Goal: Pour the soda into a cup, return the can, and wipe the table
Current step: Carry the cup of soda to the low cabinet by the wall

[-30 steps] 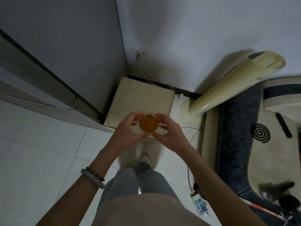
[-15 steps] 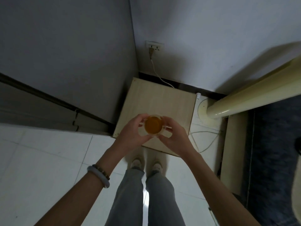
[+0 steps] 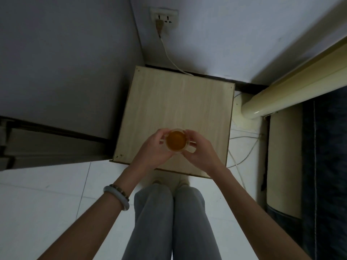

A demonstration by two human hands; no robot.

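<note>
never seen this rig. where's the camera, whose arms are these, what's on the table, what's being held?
There is no robot here. A person wears one wide-angle camera on the head, looking down, so the arms coming in from the bottom edge are their own. The left hand and right hand each have a curled grip on a small clear cup of orange-amber drink, over the near part of a light wooden square table. The view does not show whether the cup rests on the table or hangs just above it. Behind the table, a plug sits in a white wall socket.
</note>
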